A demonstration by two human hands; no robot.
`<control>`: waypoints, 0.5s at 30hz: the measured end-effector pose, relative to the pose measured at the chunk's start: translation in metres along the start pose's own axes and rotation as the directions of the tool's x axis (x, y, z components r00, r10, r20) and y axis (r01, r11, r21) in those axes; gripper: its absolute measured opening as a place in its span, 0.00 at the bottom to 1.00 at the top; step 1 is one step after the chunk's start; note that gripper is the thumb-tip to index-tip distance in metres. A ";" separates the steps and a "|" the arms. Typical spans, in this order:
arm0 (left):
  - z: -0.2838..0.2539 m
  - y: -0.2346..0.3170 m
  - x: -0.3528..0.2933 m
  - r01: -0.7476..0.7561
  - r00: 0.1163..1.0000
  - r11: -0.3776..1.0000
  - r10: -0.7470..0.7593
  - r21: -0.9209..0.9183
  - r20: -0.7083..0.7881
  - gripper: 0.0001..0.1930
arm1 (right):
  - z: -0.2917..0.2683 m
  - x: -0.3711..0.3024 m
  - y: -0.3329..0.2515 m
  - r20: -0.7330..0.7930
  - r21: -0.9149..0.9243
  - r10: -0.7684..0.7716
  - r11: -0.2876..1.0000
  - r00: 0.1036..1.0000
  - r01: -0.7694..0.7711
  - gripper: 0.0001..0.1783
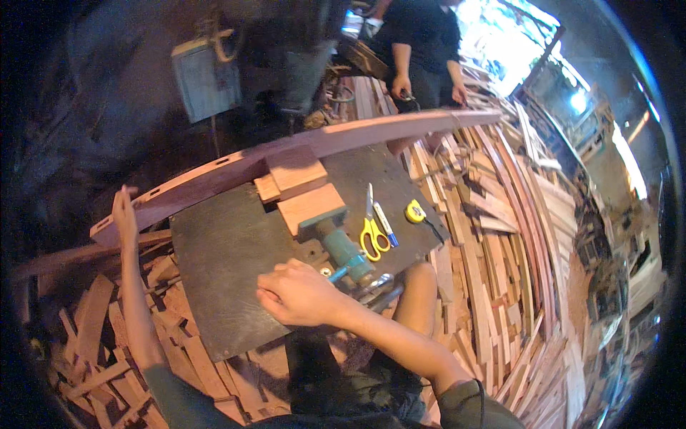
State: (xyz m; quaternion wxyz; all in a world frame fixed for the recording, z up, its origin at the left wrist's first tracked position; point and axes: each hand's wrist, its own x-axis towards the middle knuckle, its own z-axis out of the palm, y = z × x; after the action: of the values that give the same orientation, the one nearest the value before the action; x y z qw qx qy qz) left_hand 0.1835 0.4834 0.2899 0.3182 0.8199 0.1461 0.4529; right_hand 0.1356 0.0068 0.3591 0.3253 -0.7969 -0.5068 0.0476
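A long wooden beam (314,141) with slots cut along its edge lies across the far side of a dark work board (229,286). My left hand (125,212) is on the beam near its left end, fingers up over the edge; part of its grip is hidden. In the middle, wooden blocks (312,205) sit between the beam and a teal vise (341,247). My right hand (300,293) is closed in a fist at the end of the vise's handle (350,269). Its fingertips are out of sight.
Yellow scissors (374,239), a white and blue marker (386,224) and a yellow tape measure (414,211) lie right of the vise. Wood strips (493,250) pile up on the right, offcuts (93,314) on the left. Another person (425,57) stands beyond the beam.
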 end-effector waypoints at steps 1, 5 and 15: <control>0.003 0.016 -0.023 -0.079 0.997 0.997 0.079 -0.011 0.016 0.22 | -0.002 -0.005 0.002 -0.033 -0.004 -0.005 1.000 0.999 0.004 0.11; -0.022 0.155 -0.170 -0.193 0.976 0.978 0.184 -0.075 -0.120 0.16 | -0.012 -0.018 0.003 -0.262 -0.032 -0.118 0.993 0.958 0.113 0.12; 0.065 0.284 -0.515 0.398 0.847 0.907 -0.304 -0.140 0.437 0.29 | -0.023 -0.015 -0.016 0.341 -0.042 0.243 0.969 0.908 -0.244 0.12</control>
State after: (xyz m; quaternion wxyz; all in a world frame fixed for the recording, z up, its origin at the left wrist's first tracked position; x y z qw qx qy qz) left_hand -0.0574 -0.0280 0.1162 0.5102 0.8131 0.1732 0.2205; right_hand 0.1252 -0.0123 0.3824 0.2242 -0.8330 -0.4522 0.2264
